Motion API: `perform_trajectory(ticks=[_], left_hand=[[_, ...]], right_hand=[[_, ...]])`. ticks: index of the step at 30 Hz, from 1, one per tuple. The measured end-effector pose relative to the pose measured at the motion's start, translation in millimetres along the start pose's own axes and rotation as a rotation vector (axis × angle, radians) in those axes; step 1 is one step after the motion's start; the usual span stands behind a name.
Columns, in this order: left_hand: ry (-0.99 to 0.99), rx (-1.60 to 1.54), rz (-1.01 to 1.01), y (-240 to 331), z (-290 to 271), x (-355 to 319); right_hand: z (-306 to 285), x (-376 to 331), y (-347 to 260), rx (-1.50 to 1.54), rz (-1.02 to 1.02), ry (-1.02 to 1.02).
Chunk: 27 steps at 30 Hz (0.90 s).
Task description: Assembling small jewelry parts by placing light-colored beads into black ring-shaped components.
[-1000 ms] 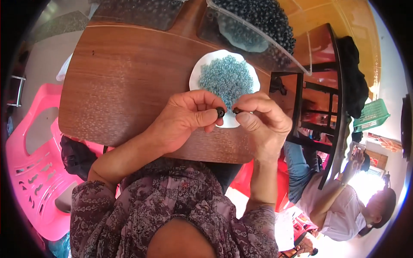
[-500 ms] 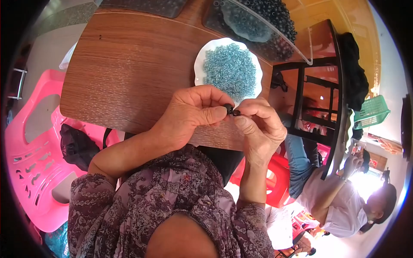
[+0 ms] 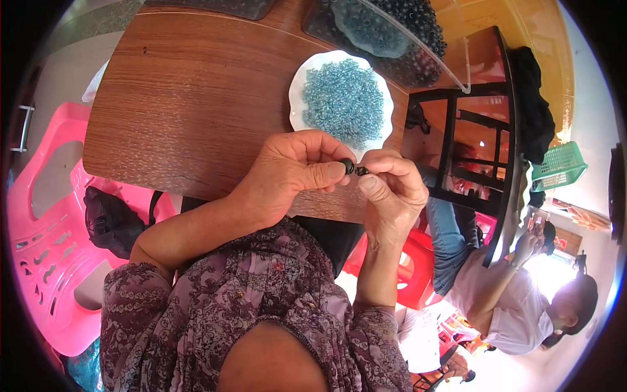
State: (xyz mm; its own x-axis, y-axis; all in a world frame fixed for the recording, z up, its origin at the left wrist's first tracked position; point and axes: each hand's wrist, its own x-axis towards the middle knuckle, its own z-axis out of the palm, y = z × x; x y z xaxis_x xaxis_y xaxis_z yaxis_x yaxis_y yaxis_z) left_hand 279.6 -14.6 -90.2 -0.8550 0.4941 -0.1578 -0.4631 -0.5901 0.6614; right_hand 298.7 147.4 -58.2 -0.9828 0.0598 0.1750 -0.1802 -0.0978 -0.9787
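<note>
Left hand (image 3: 284, 171): thumb and forefinger pinched on a round black piece (image 3: 347, 166). Right hand (image 3: 396, 189): likewise pinched, on a smaller dark piece (image 3: 362, 171). The two pieces sit face to face over the table's near edge, just beside each other; whether they touch, cannot tell.

Step in hand, by my reading: lining one small part up with the other. Next move would seem to call for steady fingertips, faces square, light pressure.

Appearance: left piece black, rounded, slightly glossy; right one dark with a small glint, mostly covered by fingertips.

Beyond the hands: white scalloped plate (image 3: 296, 108), heaped with small translucent blue-green pieces (image 3: 343, 101), on the brown wooden table (image 3: 163, 117). Far right: clear-walled tub, black rings (image 3: 424, 32) inside. Left, off the table: pink chair (image 3: 49, 261), black bag (image 3: 112, 222) on it.
</note>
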Motion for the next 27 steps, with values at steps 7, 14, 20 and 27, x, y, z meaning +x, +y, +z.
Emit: perform_trajectory(ticks=[7, 14, 20, 27], left_hand=[[-0.011, -0.001, -0.011, -3, 1, 2], [-0.002, 0.004, -0.021, -6, 2, 3], [0.009, 0.022, -0.011, -6, 2, 4], [0.044, 0.058, -0.047, -2, 2, 4]], right_hand=[[-5, -7, 8, 0.087, 0.043, 0.041], [-5, -7, 0, -0.261, -0.102, 0.023], [-5, -5, 2, -0.395, -0.163, 0.008], [-3, 3, -5, -0.625, -0.285, -0.093]])
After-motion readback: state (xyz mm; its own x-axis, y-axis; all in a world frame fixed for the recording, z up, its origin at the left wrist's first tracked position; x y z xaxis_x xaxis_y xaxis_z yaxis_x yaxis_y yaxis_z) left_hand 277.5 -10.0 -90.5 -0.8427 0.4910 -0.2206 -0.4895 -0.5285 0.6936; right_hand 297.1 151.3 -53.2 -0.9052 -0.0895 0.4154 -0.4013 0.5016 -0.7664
